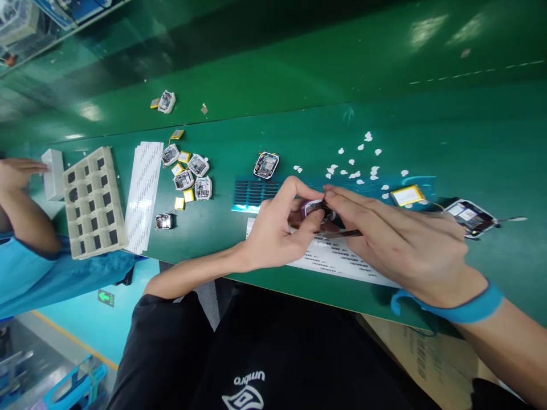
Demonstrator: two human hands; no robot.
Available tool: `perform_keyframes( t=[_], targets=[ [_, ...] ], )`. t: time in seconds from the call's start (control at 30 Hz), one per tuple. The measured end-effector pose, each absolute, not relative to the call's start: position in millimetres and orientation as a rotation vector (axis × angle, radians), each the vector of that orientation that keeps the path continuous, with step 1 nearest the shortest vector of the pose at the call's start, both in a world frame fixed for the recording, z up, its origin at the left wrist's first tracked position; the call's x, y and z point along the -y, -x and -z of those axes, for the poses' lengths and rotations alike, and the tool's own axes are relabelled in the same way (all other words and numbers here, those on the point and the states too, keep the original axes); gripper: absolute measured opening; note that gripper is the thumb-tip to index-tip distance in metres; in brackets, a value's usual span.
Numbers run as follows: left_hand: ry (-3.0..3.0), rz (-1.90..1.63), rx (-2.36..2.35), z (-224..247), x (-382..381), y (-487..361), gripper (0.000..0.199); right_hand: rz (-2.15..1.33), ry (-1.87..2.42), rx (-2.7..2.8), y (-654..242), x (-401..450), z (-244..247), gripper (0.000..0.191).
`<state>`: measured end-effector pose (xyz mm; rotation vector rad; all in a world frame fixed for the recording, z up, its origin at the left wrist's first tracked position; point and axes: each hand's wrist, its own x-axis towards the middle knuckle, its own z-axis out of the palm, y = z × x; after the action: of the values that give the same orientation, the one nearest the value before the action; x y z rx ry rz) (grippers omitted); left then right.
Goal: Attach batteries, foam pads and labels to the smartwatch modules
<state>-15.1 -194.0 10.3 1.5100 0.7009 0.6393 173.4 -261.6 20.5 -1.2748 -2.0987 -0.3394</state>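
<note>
My left hand (277, 230) is closed around a small purple-edged device housing (310, 209), gripping it between thumb and fingers. My right hand (393, 239) comes in from the right, its fingertips meeting at the housing's far side. A thin dark tool (348, 233) lies under the right fingers, pointing towards the housing; its kind is partly hidden. Below both hands is a white printed sheet (337, 259). Behind the left hand is a blue film with black strips (252, 193). An opened device with a circuit board (266, 165) rests just beyond it.
Several opened devices (199, 165) with yellow batteries lie left of centre. White sticker pieces (358, 174) are scattered beyond my hands. At right are a battery (408, 196) and wired device (470, 216). A beige tray (121, 228) and a co-worker's hand (19, 171) are at left.
</note>
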Motion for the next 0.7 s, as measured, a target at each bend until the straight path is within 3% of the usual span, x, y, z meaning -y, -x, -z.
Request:
perform_keyframes(
  t=[0.13, 0.33, 0.6, 0.7],
  targets=[
    [-1.526, -0.745, -0.748, -3.0, 196.7, 12.3, 0.026, 0.197, 1.309, 2.064, -167.0, 259.0, -21.9, 0.063],
    [-1.437, -0.733, -0.720, -7.1, 195.7, 11.9, 0.037, -0.278, 1.452, 1.752, -168.6, 255.6, -31.0, 0.018],
    [-1.552, -0.655, -0.604, -11.3, 194.3, 17.2, 0.026, -0.798, 1.488, 1.447, -166.1, 246.8, -29.0, 0.023],
    [-1.593, -0.661, -0.595, -16.5, 191.4, 17.9, 0.030, -0.677, 1.571, 1.466, -173.5, 248.6, -37.0, 0.030]
  ],
)
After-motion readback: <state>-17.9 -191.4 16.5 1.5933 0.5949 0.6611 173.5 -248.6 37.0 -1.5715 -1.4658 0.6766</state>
